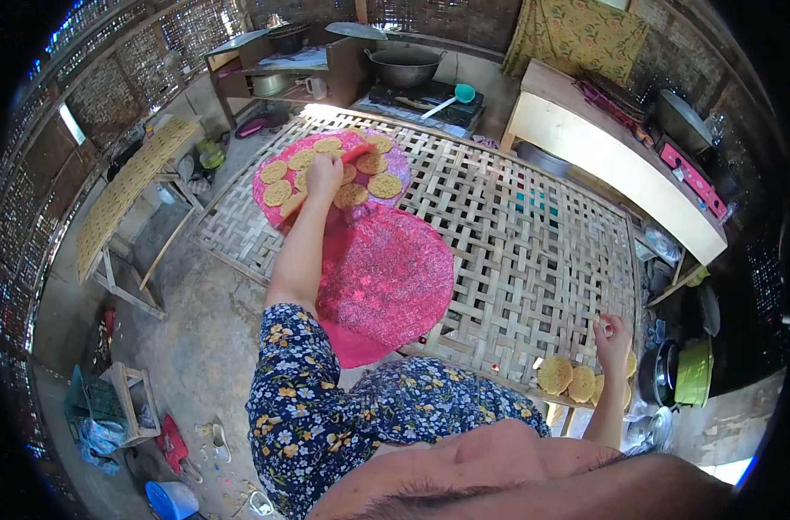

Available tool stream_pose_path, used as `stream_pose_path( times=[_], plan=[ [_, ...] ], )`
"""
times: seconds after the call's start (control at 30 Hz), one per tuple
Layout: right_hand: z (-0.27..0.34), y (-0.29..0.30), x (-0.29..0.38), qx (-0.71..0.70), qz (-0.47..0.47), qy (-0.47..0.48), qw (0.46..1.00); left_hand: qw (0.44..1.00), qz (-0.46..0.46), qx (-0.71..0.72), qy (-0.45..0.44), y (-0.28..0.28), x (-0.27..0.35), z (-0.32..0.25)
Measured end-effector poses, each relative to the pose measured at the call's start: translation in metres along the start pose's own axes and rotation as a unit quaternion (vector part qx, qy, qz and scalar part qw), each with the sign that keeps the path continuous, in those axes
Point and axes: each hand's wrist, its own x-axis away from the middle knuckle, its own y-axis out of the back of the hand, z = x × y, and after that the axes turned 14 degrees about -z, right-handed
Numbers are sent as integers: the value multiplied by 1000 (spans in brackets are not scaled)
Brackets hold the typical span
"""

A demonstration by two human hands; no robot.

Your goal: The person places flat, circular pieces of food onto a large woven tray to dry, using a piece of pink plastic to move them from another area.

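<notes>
My left hand [325,175] is closed on what looks like a folded edge of red plastic sheet [358,153], over a round pink and purple mat [400,162]. Flat, round yellow-brown dough discs [384,185] lie spread on that mat, around the hand. Nearer to me, a round pink sheet with a speckled surface [395,279] overlaps the mat. Far to the right is my right hand [613,338], raised with its fingers apart and bent and nothing visible in it. Just below and beside it, several more discs [554,375] lie along the near edge of the woven bamboo table [512,260].
Behind the table stand a wok [406,67] and a stove [466,110] with a green ladle [463,93]. A long bench [619,156] is at the back right, and a bench with a woven top [138,182] at the left. Basins [694,374] stand right.
</notes>
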Motion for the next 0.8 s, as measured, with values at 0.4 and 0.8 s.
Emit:
stream_pose_path(
  times=[0.4, 0.8],
  plan=[
    [27, -17, -11, -65, 74, -9, 995, 898, 266, 76, -341, 42, 129, -196],
    [48, -143, -46, -245, 252, -233, 907, 956, 155, 134, -211, -1, 94, -143]
  ],
)
